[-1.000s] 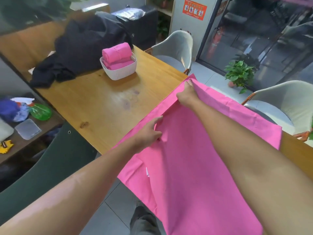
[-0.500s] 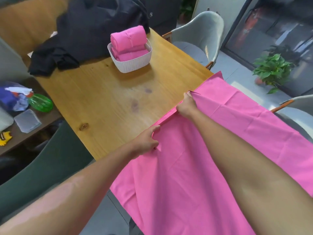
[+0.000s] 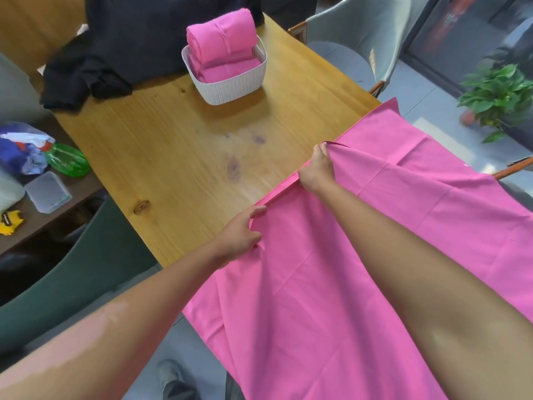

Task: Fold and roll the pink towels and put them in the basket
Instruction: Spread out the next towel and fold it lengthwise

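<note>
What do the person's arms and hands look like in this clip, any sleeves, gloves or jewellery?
Both forearms are bare all the way to the frame edge, with no sleeves showing. The left hand and right hand wear no gloves, and no rings, watch or wristband show.

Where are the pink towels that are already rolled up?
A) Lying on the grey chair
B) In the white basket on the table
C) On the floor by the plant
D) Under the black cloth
B: two rolled pink towels sit stacked in the white basket on the wooden table, beside the black cloth, not under it.
</note>
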`<state>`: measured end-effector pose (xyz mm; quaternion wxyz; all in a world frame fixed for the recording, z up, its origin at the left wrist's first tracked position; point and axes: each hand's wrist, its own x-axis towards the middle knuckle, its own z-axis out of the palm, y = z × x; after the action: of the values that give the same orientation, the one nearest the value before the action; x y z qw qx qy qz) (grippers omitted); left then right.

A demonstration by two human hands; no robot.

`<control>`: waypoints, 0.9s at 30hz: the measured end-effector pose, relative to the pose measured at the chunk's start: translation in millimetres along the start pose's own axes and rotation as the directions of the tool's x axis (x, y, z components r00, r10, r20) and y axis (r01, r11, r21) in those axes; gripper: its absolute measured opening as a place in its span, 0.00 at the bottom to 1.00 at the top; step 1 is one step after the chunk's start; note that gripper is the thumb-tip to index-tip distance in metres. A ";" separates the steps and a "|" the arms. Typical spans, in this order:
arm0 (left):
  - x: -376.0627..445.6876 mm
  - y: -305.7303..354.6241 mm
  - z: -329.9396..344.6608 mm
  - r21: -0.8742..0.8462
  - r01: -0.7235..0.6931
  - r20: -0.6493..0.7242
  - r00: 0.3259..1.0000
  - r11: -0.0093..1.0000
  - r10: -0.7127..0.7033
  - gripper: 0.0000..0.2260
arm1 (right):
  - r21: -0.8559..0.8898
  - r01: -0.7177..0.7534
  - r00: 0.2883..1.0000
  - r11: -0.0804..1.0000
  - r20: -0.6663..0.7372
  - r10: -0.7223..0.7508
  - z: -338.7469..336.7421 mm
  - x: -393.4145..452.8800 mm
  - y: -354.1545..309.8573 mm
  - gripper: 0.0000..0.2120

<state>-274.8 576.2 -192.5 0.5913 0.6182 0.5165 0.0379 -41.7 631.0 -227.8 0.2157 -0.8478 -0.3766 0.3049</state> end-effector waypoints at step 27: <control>-22.2 -83.5 -47.2 0.297 0.179 -0.089 0.983 0.938 -0.159 0.20 | 0.267 -0.008 1.000 0.964 0.015 0.004 30.1 -65.1 4.6 0.34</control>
<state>-365.8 574.3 -230.2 0.4734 0.6535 0.5860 -0.0733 -94.3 582.1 -229.2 0.3244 -0.8098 -0.3310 0.3597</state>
